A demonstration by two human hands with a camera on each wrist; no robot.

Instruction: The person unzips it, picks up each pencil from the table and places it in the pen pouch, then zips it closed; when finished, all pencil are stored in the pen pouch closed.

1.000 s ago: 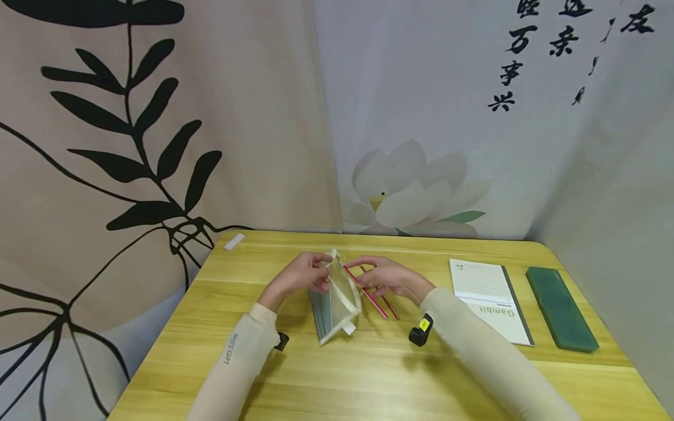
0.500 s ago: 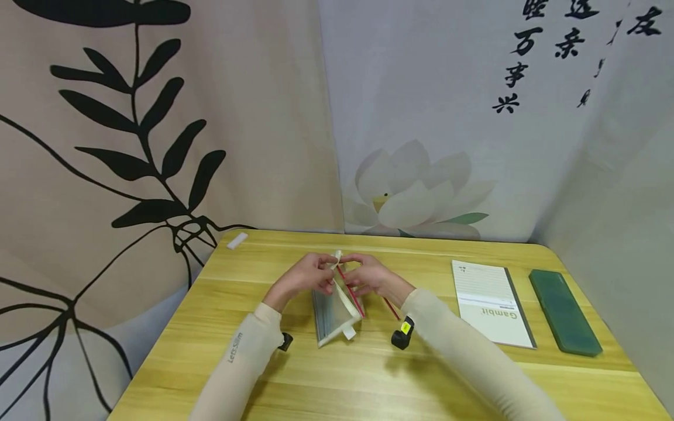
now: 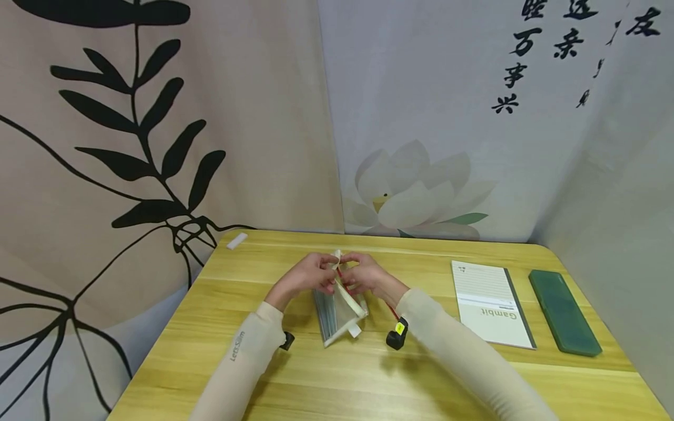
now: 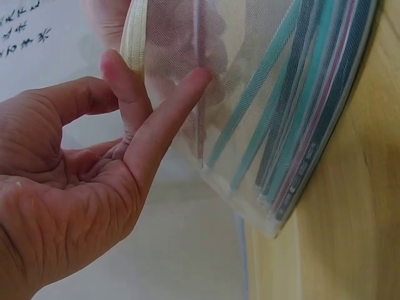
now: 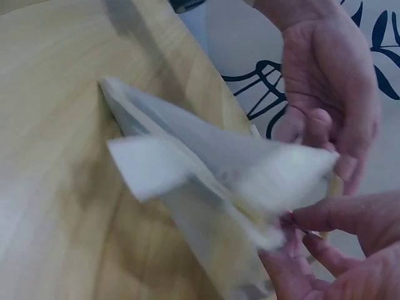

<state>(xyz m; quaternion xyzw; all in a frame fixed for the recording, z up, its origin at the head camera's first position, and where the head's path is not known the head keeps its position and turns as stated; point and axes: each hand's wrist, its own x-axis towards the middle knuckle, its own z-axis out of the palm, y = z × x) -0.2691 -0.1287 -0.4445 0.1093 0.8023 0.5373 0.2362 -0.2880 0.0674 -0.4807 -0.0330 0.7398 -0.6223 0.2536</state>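
Observation:
A see-through mesh pencil pouch (image 3: 333,320) with a cream zip edge stands tilted between my hands at the table's middle. Several teal, dark and red pencils (image 4: 275,119) show through its mesh in the left wrist view. My left hand (image 3: 305,275) pinches the pouch's edge at the opening. My right hand (image 3: 371,275) is at the opening too, its fingers pinching a red pencil (image 3: 344,285) that lies partly within the pouch. Another red pencil (image 3: 392,311) lies on the table, largely hidden under my right wrist. In the right wrist view the pouch (image 5: 156,115) is blurred.
To the right lie a white notepad (image 3: 492,304) and a dark green case (image 3: 565,311). A small white block (image 3: 237,241) is by the table's back left corner. Patterned curtains (image 3: 263,117) hang behind the wooden table (image 3: 326,386).
My right hand has moved left to the pouch with the red pencil, whose lower end has gone behind the pouch's edge. The pouch has turned slightly; my left hand keeps its hold.

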